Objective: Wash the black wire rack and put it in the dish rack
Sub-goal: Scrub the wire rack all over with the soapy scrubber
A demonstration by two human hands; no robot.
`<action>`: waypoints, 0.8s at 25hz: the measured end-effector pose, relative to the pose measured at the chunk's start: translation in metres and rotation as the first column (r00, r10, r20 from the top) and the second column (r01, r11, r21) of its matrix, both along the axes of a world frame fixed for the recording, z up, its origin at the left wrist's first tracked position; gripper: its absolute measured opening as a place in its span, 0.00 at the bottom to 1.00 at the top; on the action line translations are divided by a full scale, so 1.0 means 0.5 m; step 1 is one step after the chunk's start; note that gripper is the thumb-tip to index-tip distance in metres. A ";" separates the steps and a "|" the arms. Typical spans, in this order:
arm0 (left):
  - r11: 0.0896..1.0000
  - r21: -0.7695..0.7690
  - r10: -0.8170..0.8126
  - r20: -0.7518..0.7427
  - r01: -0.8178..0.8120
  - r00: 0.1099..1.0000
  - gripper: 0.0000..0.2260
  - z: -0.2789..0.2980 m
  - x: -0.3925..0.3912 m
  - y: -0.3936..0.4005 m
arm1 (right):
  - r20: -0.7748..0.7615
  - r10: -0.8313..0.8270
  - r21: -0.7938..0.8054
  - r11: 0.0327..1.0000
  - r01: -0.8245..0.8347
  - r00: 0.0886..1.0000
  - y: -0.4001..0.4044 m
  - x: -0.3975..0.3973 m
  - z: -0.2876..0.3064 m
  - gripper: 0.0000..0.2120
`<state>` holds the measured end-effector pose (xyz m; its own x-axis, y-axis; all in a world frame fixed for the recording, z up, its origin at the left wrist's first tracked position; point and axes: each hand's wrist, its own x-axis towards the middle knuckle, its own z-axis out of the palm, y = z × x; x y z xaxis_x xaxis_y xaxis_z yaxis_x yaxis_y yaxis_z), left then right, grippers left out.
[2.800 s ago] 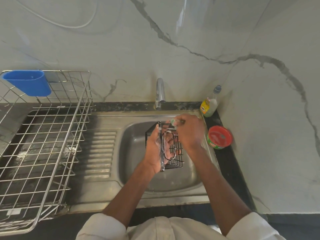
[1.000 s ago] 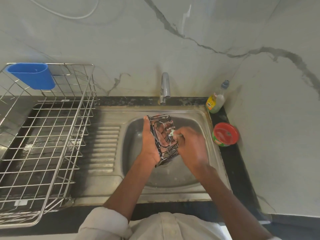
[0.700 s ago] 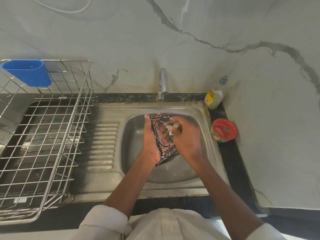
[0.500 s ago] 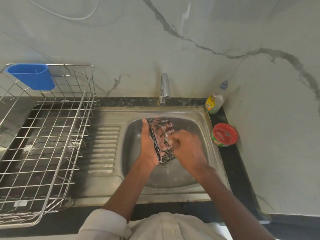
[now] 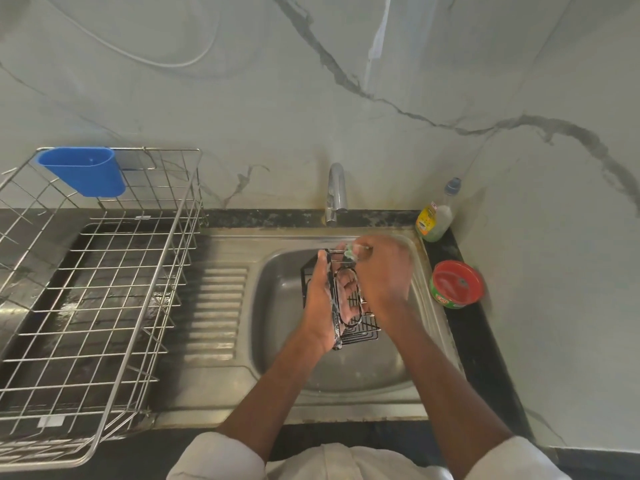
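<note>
**Scrubbing the soapy rack over the sink**

I am holding the black wire rack [image 5: 341, 299] upright over the sink [image 5: 277, 306] basin with my left hand [image 5: 320, 306]; thumb and fingers are wrapping its near edge, so that hand is grasping the rack. Suds are clinging to the wires and to my palm. My right hand [image 5: 382, 271] is sitting just right of the left one, fingers curled and pinching a small green scrubber [image 5: 350, 252] against the rack's far top corner. That hand is blurred, so finer finger detail I cannot tell.

The rack is not touching the basin floor as far as I can tell. The faucet [image 5: 335, 192] is standing just beyond my hands. Right of my right hand, on the dark counter [image 5: 478, 358], a red-lidded tub [image 5: 456, 284] is sitting, and a soap bottle [image 5: 435, 220] is standing beyond it against the marble wall. Well left of my left hand, past the ribbed drainboard, the steel dish rack [image 5: 104, 306] is sitting with a blue cup holder [image 5: 83, 171] hooked on its far rim. My white sleeves are showing at the near edge.
</note>
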<state>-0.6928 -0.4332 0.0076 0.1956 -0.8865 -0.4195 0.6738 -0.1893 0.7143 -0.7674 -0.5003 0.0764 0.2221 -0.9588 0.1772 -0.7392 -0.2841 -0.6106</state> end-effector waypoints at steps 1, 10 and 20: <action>1.000 -0.012 -0.009 0.019 0.010 1.000 0.35 -0.004 -0.001 -0.003 | 0.025 0.071 0.006 0.997 -0.072 0.997 0.003 0.008 0.004 0.10; 0.999 -0.010 0.045 -0.056 -0.046 0.997 0.29 0.006 -0.004 -0.004 | -0.002 0.166 -0.025 0.986 -0.166 0.986 0.048 0.003 0.000 0.15; 0.990 0.028 0.139 -0.203 -0.136 0.969 0.39 -0.003 0.027 -0.002 | -0.080 0.302 -0.125 0.942 -0.310 0.950 0.108 -0.111 -0.067 0.10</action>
<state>-0.6793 -0.4339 0.0059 0.2245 -0.8508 -0.4751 0.8254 -0.0932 0.5568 -0.8229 -0.4464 0.0428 0.5149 -0.8111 0.2777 -0.6368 -0.5787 -0.5095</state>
